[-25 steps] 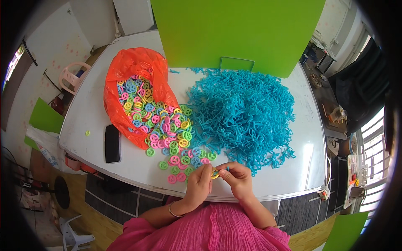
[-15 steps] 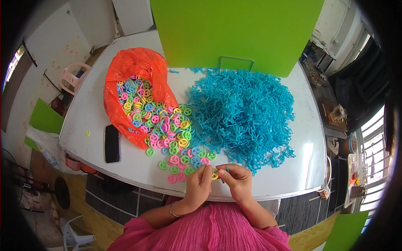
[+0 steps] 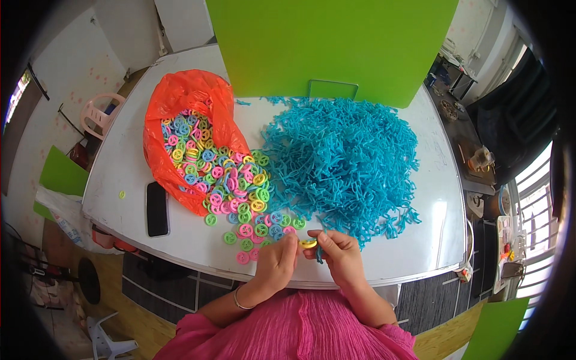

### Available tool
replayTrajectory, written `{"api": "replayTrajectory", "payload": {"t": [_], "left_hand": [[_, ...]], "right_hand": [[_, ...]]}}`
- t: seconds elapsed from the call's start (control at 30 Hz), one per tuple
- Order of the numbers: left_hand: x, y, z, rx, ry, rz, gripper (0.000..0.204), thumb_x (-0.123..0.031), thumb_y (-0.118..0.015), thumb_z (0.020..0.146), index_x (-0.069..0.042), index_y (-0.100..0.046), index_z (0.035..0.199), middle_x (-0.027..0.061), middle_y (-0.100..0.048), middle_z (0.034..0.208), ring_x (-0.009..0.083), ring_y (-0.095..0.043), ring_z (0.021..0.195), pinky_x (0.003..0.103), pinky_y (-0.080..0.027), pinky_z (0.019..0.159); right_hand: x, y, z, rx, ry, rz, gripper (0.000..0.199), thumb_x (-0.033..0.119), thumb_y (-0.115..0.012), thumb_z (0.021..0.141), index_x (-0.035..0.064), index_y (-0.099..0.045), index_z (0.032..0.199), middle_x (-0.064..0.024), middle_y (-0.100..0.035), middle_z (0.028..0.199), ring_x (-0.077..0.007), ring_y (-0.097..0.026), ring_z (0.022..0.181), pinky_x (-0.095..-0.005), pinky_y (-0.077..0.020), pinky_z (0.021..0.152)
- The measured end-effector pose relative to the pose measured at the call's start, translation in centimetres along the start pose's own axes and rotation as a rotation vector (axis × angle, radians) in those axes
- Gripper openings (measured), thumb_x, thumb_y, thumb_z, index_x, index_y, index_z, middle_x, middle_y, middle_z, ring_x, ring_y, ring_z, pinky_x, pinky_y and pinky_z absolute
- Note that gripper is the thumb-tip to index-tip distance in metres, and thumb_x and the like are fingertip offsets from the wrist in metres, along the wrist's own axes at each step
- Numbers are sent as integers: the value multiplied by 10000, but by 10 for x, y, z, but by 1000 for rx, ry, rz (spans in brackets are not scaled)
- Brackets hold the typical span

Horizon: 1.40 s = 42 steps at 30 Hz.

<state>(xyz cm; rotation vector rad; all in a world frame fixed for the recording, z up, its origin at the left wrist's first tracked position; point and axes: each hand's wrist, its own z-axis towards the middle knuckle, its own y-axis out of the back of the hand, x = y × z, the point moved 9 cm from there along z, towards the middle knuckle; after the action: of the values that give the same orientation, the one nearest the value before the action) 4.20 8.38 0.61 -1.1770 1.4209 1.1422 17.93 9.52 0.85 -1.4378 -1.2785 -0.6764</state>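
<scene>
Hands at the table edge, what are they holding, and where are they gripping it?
Both hands pinch a small yellow ring by its rim; the right hand also holds a blue piece.

Person, lower centre of frame: bright pink top of crinkled, finely ribbed fabric, sleeves ending near the elbows. Forearms bare. Thin silver-coloured bangle on the left wrist. Both hands bare: no gloves, no rings discernible.

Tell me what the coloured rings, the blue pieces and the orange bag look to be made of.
Coloured rings: likely moulded plastic, going by the uniform pastel colours and identical shapes.
Blue pieces: probably plastic too, one even blue, thin rigid-looking stems.
Orange bag: thin plastic film, crinkled, glossy and slightly translucent.
</scene>
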Motion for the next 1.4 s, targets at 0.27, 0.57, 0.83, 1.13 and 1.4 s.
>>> {"api": "replayTrajectory", "payload": {"t": [0.27, 0.57, 0.83, 1.13, 1.4], "left_hand": [[-71, 6, -11, -202, -707, 490, 192, -155, -661, 888, -2, -648, 1002, 71, -656, 803, 152, -628, 739, 281, -475, 659], [-3, -11, -10, 193, 9, -226, 206, -188, -570, 966, -2, -622, 1037, -7, -608, 805, 53, -529, 709, 210, -430, 632], [2, -2, 0, 206, 93, -318, 251, -249, -530, 987, -23, -629, 1028, -22, -588, 780, 44, -516, 698, 199, -410, 607], [-25, 17, 0, -70, -131, -215, 253, -195, -562, 966, -41, -579, 1166, 26, -616, 867, 87, -574, 778, 236, -445, 639], [-42, 18, -8, -124, -419, 244, 183, -36, -687, 831, -21, -621, 1002, 79, -654, 867, 146, -617, 667, 261, -465, 566]], "right_hand": [[5, -3, -8, -14, 63, -136, 309, 220, -530, 981, 17, -609, 1200, -55, -677, 947, -118, -615, 926, -250, -474, 777], [62, -35, -64, 205, 1231, -1300, 440, 52, -634, 775, 156, -622, 1202, -116, -555, 1298, -255, -566, 1136, -363, -511, 879], [57, -44, -52, 271, 993, -1326, 421, 19, -677, 720, 154, -696, 1118, -116, -623, 1181, -233, -685, 806, -302, -563, 688], [-3, 6, -6, 3, 153, -45, 190, 37, -608, 911, -39, -656, 1079, -113, -695, 842, -180, -681, 768, -284, -549, 669], [14, 3, -14, -20, 213, -226, 271, 96, -679, 864, 12, -660, 1121, -110, -685, 855, -177, -662, 747, -292, -521, 657]]}}
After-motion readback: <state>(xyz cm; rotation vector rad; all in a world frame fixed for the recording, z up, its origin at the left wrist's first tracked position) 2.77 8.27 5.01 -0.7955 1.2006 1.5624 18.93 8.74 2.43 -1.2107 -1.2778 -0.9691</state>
